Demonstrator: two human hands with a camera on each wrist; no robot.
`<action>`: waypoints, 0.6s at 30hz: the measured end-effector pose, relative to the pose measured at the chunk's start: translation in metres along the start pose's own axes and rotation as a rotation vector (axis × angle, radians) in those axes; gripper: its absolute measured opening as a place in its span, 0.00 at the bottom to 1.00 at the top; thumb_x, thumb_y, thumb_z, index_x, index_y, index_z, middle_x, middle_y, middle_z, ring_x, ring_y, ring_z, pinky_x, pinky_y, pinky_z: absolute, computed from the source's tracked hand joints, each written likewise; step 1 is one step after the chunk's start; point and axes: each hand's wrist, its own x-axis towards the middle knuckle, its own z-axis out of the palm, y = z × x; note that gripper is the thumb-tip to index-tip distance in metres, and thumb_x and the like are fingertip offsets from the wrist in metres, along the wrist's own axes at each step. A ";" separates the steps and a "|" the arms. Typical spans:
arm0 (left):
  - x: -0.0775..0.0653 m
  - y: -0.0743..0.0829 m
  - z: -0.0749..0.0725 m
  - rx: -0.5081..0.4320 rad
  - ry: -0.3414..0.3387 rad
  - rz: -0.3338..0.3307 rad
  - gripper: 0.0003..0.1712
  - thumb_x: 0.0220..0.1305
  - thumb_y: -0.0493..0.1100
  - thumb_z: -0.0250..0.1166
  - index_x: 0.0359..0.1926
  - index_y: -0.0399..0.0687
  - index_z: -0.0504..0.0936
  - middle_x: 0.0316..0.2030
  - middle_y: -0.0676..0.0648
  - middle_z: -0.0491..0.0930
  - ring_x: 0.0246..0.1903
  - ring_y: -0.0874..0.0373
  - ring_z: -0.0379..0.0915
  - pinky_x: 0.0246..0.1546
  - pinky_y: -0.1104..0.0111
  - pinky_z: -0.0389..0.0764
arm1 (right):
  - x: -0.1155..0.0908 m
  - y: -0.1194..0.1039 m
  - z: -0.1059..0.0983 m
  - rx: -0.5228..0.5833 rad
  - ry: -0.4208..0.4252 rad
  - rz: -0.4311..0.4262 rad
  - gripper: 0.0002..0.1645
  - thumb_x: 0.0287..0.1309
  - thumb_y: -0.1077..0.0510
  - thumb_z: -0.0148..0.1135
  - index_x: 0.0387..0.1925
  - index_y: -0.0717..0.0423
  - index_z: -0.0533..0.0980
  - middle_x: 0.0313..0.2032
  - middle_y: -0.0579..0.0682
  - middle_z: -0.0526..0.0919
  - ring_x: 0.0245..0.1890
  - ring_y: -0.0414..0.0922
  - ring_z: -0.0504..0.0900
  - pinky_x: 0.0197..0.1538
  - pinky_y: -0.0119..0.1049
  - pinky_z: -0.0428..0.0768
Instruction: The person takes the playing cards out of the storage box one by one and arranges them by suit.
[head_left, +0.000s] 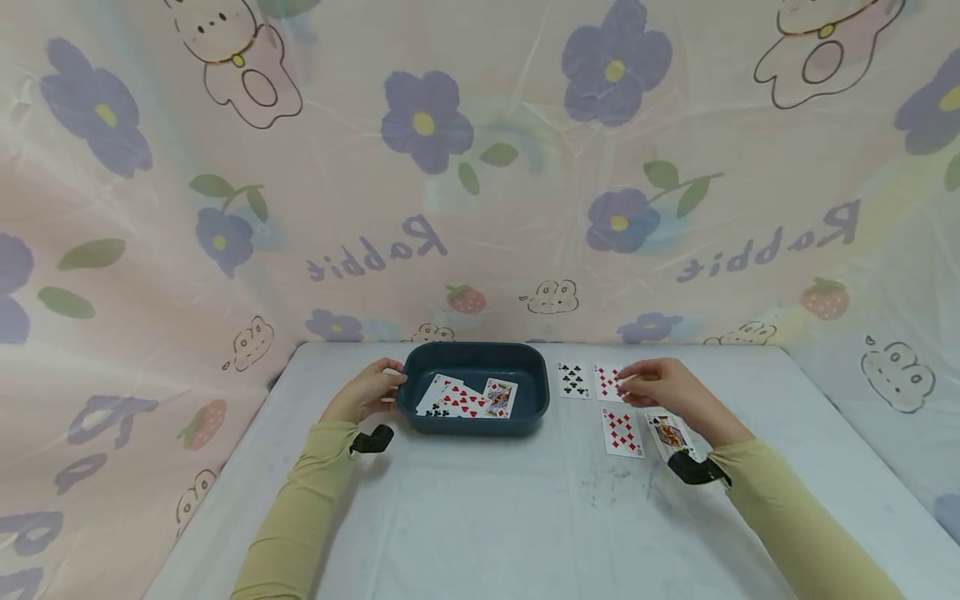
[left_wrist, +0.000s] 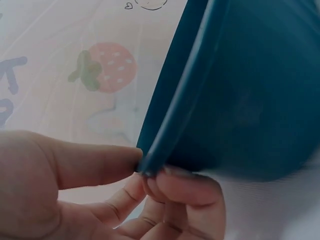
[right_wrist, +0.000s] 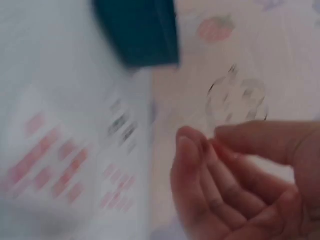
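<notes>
My left hand (head_left: pixel 366 392) pinches the left end of the rim of a dark teal plastic tub (head_left: pixel 474 427); in the left wrist view the thumb lies inside the rim and the fingers outside. Inside the tub lie several playing cards: a clubs card (head_left: pixel 435 405), a hearts card (head_left: pixel 465 404) and a face card (head_left: pixel 501 398). My right hand (head_left: pixel 663 387) is over the cards to the right of the tub. Its fingers are loosely bent, thumb near the index fingertip, and the right wrist view shows no card between them. It partly covers a red-pip card (head_left: pixel 606 382).
A clubs card (head_left: pixel 573 381) lies close to the tub's right side. Nearer the front are a diamonds card (head_left: pixel 622 432) and a face card (head_left: pixel 670 433), partly under the right wrist. A patterned curtain (head_left: pixel 510 208) hangs along the back edge of the white table (head_left: pixel 480 517).
</notes>
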 end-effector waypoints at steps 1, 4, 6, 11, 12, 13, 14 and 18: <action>0.001 0.000 0.000 -0.004 0.009 -0.003 0.13 0.72 0.36 0.51 0.54 0.40 0.64 0.37 0.43 0.67 0.30 0.54 0.67 0.32 0.64 0.74 | 0.008 -0.010 0.004 0.004 -0.029 -0.023 0.20 0.66 0.64 0.54 0.54 0.76 0.69 0.43 0.63 0.82 0.40 0.52 0.83 0.44 0.43 0.80; 0.003 -0.001 0.001 0.006 0.021 -0.002 0.14 0.72 0.38 0.52 0.55 0.40 0.64 0.40 0.42 0.68 0.32 0.54 0.67 0.32 0.65 0.74 | 0.034 -0.040 0.021 -0.007 -0.121 -0.055 0.19 0.66 0.62 0.55 0.53 0.73 0.71 0.44 0.62 0.82 0.41 0.50 0.83 0.46 0.43 0.79; 0.005 -0.002 0.001 0.010 0.023 0.003 0.16 0.72 0.39 0.53 0.57 0.40 0.65 0.42 0.40 0.69 0.33 0.53 0.68 0.32 0.66 0.75 | 0.049 -0.059 0.035 -0.030 -0.190 -0.067 0.20 0.66 0.60 0.55 0.53 0.71 0.71 0.45 0.62 0.81 0.42 0.50 0.83 0.48 0.46 0.78; 0.005 -0.003 0.001 0.020 0.008 0.030 0.20 0.72 0.38 0.53 0.62 0.44 0.64 0.44 0.37 0.70 0.32 0.53 0.69 0.30 0.66 0.75 | 0.085 -0.086 0.066 -0.051 -0.309 -0.065 0.19 0.66 0.60 0.56 0.53 0.70 0.73 0.43 0.59 0.83 0.42 0.51 0.82 0.51 0.50 0.75; 0.004 -0.003 0.001 0.023 0.010 0.030 0.20 0.72 0.37 0.53 0.62 0.45 0.64 0.44 0.37 0.70 0.32 0.53 0.69 0.31 0.66 0.75 | 0.092 -0.088 0.072 -0.051 -0.319 -0.053 0.19 0.66 0.60 0.56 0.53 0.70 0.73 0.42 0.57 0.83 0.43 0.51 0.82 0.51 0.49 0.76; 0.004 -0.002 0.001 0.027 0.013 0.029 0.20 0.72 0.37 0.53 0.62 0.46 0.64 0.44 0.37 0.71 0.32 0.53 0.69 0.31 0.66 0.74 | 0.098 -0.089 0.077 -0.052 -0.327 -0.042 0.19 0.66 0.60 0.56 0.53 0.69 0.74 0.42 0.57 0.83 0.42 0.50 0.82 0.51 0.48 0.76; 0.004 -0.002 0.001 0.029 0.017 0.026 0.20 0.72 0.37 0.53 0.62 0.47 0.64 0.44 0.37 0.71 0.32 0.53 0.69 0.31 0.65 0.74 | 0.104 -0.090 0.083 -0.054 -0.338 -0.036 0.19 0.66 0.60 0.57 0.53 0.69 0.74 0.41 0.56 0.83 0.41 0.49 0.82 0.51 0.48 0.76; 0.003 -0.002 0.001 0.034 0.037 0.005 0.19 0.72 0.38 0.53 0.62 0.49 0.65 0.47 0.36 0.70 0.35 0.50 0.71 0.31 0.66 0.74 | 0.126 -0.088 0.107 -0.051 -0.385 0.016 0.18 0.66 0.60 0.56 0.52 0.69 0.75 0.44 0.62 0.82 0.45 0.56 0.81 0.53 0.48 0.75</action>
